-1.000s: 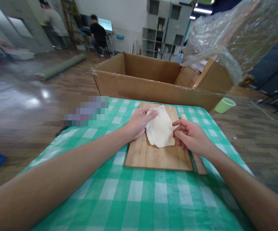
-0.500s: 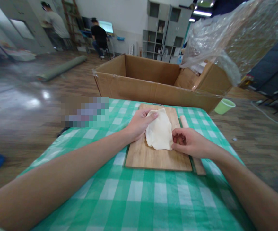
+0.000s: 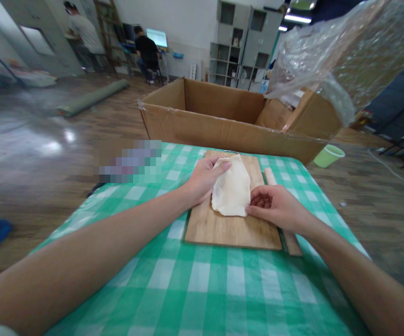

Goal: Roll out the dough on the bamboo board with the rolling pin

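Observation:
A thin, pale sheet of dough (image 3: 232, 189) with an uneven edge is held up above a wooden cutting board (image 3: 230, 232). My left hand (image 3: 207, 178) grips its upper left part, thumb on the front and the other fingers behind it, mostly hidden. At the lower right edge of the sheet, my right hand (image 3: 274, 205) pinches the rim between thumb and curled fingers. A wooden rolling pin (image 3: 291, 242) lies along the board's right side, partly covered by my right hand.
The board rests on a table with a green-and-white checked cloth (image 3: 195, 284). Behind the table stands a large open cardboard box (image 3: 223, 128). A light green bin (image 3: 329, 155) is on the floor at right. Two people sit far back at left.
My right thumb has shifted slightly left along the dough's lower right edge. My left hand keeps its hold. The whole view has moved a little.

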Demonstrator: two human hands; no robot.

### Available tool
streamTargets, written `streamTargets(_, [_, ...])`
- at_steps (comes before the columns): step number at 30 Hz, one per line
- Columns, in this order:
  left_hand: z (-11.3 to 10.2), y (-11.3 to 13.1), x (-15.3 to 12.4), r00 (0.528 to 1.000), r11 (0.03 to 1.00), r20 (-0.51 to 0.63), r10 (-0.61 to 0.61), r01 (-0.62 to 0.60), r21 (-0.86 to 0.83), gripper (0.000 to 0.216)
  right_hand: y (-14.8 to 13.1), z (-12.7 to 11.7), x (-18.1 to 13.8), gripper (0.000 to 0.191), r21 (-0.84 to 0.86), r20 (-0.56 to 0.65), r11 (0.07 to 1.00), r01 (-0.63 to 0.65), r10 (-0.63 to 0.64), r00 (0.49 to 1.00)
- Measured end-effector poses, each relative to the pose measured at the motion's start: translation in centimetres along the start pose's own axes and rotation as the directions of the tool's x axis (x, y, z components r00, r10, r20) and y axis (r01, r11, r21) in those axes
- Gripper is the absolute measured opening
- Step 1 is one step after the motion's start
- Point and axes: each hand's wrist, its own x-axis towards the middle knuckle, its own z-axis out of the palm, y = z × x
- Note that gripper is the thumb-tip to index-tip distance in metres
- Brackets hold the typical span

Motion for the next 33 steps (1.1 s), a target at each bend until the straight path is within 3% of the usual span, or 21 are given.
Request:
streamTargets(11, [0.0,0.1,-0.1,1.0,1.0,-0.003,0.016,-0.016,-0.005,0.033,0.0,0.7,0.1,0.044,0.2,-0.048,0.979,-0.03,0.04,0.998])
streamTargets(20, [-0.1,-0.2,0.1,1.0,1.0,0.006,0.019,-0.019,0.009,0.033,-0.1,1.1,0.1,0.036,0.22,-0.013,0.975,-0.013,0.017,1.0])
streamTargets(28, [-0.2,-0.4,0.2,0.997,0.993,-0.03,0.07,-0.067,0.095,0.023,0.3,0.7,0.3,0.025,0.061,-0.079,0.998,0.02,-0.015,0.997])
streamTargets(33, [-0.3,-0.7,0.6,0.981,0.961,-0.059,0.186,-0.17,0.217,0.024,0.0,0.7,0.0,0.022,-0.181,-0.116,0.979,0.098,-0.12,0.986])
